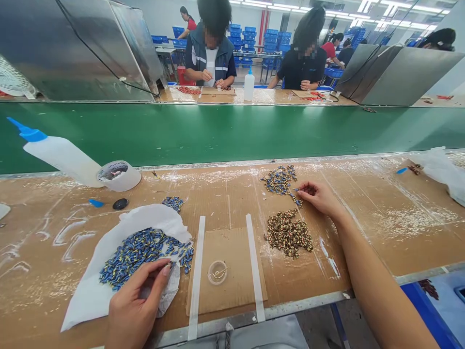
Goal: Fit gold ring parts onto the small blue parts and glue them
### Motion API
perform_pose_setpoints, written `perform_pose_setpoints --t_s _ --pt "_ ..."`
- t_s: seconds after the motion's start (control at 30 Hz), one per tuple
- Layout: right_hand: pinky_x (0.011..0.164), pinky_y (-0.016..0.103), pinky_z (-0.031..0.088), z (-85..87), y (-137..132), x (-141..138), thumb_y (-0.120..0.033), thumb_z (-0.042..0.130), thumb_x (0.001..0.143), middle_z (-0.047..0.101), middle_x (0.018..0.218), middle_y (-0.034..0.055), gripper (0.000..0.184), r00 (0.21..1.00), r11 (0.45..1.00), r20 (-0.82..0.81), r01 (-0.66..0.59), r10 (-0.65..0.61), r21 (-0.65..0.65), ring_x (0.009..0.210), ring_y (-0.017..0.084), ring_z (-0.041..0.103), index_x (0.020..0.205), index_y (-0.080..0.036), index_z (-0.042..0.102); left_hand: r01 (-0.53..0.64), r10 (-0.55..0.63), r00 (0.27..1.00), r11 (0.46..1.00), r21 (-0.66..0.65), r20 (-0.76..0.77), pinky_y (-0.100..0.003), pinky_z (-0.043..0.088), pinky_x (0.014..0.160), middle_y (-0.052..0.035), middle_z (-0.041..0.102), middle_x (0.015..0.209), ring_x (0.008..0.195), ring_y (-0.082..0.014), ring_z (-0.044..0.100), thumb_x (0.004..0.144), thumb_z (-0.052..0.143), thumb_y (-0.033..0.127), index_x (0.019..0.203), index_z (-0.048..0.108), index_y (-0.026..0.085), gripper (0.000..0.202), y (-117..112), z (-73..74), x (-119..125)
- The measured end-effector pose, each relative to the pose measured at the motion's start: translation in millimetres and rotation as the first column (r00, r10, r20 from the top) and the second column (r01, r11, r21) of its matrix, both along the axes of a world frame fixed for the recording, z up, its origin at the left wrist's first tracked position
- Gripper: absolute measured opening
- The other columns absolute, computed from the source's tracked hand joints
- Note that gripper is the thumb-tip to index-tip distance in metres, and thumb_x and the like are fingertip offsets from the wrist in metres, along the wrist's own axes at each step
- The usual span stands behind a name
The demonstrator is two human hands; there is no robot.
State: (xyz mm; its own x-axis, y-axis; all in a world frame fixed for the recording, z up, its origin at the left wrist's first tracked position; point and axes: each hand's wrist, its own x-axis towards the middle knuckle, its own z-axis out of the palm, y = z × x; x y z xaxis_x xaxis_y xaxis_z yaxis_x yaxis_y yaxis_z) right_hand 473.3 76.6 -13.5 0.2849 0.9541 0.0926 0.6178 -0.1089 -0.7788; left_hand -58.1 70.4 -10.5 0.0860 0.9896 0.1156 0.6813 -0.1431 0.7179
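Note:
My left hand (136, 303) rests on a white plastic sheet (90, 291) and pinches at the edge of a heap of small blue parts (140, 249). My right hand (319, 196) reaches out to the right, its fingertips on a few blue parts at the near edge of a second, smaller blue heap (279, 179). Just in front of that hand lies a pile of brown parts (288, 235). Between my hands sits a cardboard pad (232, 252) with two white strips and a small clear dish (217, 272) on it.
A white squeeze bottle with a blue tip (60, 155) leans on a tape roll (118, 174) at back left. A green conveyor belt (232, 128) runs behind the bench. Two people work opposite, beside another bottle (249, 85). A white bag (441, 169) lies far right.

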Motion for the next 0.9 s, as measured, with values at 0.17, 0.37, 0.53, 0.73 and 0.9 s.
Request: perform_pose_setpoints --t_s 0.17,0.37,0.53,0.73,0.9 --pt "0.061 0.030 0.046 3.1 -1.3 -4.3 -0.042 0.064 0.081 0.068 0.076 0.0039 0.025 1.000 1.000 0.023 0.006 -0.006 -0.001 0.065 0.016 0.059 0.091 -0.020 0.066 -0.013 0.013 1.000 1.000 0.018 0.016 -0.030 0.053 0.082 -0.0011 0.074 0.096 0.084 -0.0208 0.068 0.083 0.063 0.059 0.099 0.072 0.025 0.039 -1.3 4.8 4.5" --pt "0.066 0.032 0.050 2.9 -2.6 -4.9 -0.040 0.062 0.082 0.071 0.082 0.0055 0.024 0.999 1.000 0.030 0.012 -0.012 0.005 0.069 0.018 0.062 0.094 -0.020 0.067 0.001 -0.001 1.000 0.999 0.038 0.006 -0.029 0.054 0.082 -0.0014 0.075 0.095 0.082 -0.0203 0.069 0.084 0.062 0.059 0.099 0.072 0.024 0.039 -1.0 6.0 5.2" --pt "0.070 0.035 0.052 1.3 -4.4 -4.7 -0.038 0.062 0.083 0.072 0.086 0.0066 0.023 0.999 1.000 0.035 0.018 -0.019 0.018 0.072 0.020 0.065 0.096 -0.021 0.068 0.006 -0.005 1.000 0.998 0.062 -0.023 -0.029 0.055 0.079 -0.0022 0.075 0.095 0.080 -0.0204 0.069 0.085 0.061 0.060 0.097 0.072 0.023 0.040 0.7 7.2 6.1" --pt "0.074 0.037 0.053 -6.5 3.4 1.8 -0.041 0.062 0.084 0.073 0.087 0.0067 0.026 0.999 0.998 0.007 0.046 -0.046 0.049 0.076 0.022 0.066 0.099 -0.021 0.069 0.007 -0.007 1.000 0.999 0.054 -0.002 -0.027 0.055 0.075 -0.0028 0.074 0.095 0.080 -0.0198 0.068 0.084 0.062 0.059 0.099 0.072 0.022 0.041 0.8 4.1 5.0" --pt "0.083 0.040 0.053 -16.3 12.6 11.3 -0.045 0.062 0.083 0.074 0.094 0.0079 0.031 0.991 0.987 -0.064 0.126 -0.120 0.101 0.084 0.023 0.067 0.100 -0.021 0.068 -0.005 0.005 1.000 1.000 0.016 0.022 -0.027 0.055 0.076 -0.0023 0.073 0.096 0.081 -0.0189 0.067 0.086 0.062 0.056 0.106 0.070 0.023 0.040 0.4 -0.1 0.6"
